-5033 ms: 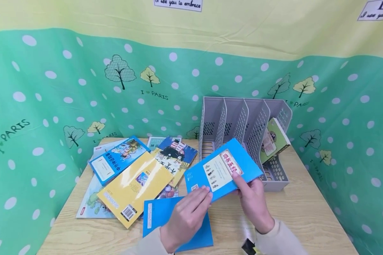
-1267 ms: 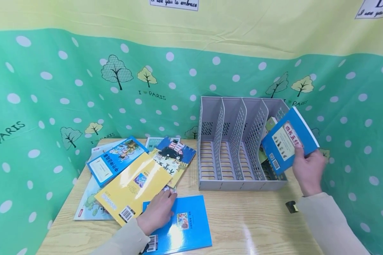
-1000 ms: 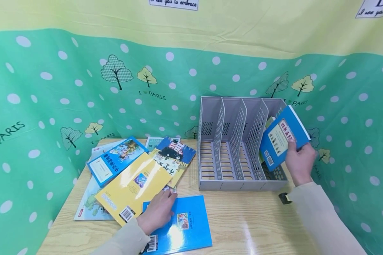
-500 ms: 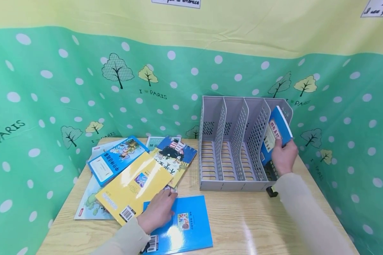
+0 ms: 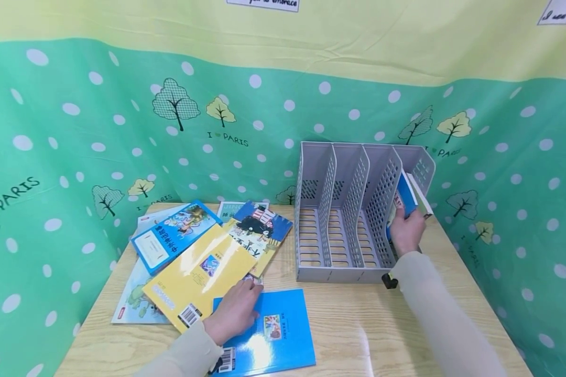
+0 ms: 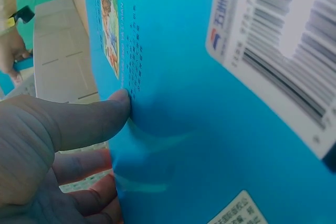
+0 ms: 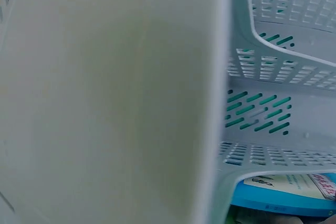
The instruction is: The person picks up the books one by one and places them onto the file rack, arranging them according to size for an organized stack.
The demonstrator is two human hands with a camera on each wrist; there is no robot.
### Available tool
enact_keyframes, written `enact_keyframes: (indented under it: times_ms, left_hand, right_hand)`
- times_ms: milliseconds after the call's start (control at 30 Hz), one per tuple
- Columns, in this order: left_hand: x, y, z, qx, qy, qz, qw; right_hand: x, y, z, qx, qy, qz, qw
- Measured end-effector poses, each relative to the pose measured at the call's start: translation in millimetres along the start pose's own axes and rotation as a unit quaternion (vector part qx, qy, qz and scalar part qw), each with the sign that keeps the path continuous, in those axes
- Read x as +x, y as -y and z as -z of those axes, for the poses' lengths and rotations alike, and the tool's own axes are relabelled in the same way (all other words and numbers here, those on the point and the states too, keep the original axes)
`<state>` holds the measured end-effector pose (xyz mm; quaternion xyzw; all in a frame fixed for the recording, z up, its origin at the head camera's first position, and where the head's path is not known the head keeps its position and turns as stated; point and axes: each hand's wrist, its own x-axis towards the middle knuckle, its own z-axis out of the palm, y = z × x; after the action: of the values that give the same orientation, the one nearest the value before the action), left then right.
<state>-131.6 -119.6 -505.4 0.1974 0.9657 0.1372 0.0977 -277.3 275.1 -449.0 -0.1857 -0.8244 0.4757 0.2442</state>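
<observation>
Both hands (image 5: 235, 310) (image 5: 407, 229) reach forward, well apart, pinching blue books (image 5: 287, 340) (image 5: 408, 196).

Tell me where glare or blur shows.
In the head view, glare whitens part of the lower blue book and streaks the table; in the left wrist view, a pale band crosses the barcode; in the right wrist view, the gray rack blurs along its near edge.

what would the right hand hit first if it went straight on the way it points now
Beyond the blue book in the grip of the right hand, probably the perforated divider just left of it, since the sleeve slants that way; depth is unclear, so the rack's back wall is possible.
</observation>
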Motion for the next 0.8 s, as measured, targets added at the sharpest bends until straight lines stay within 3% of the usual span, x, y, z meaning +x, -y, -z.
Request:
enact_keyframes:
  times_ms: [400, 800]
  left_hand:
    - [0.9, -1.2, 0.2, 0.006, 0.005, -0.002, 1.0000]
    - [0.3, 0.6, 0.9, 0.005, -0.004, -0.003, 1.0000]
  right_hand:
    - [0.4, -5.7, -3.9, -0.002, 0.021, -0.041, 0.999]
    - [1.3, -6.5, -7.7, -0.021, 0.025, -0.008, 0.999]
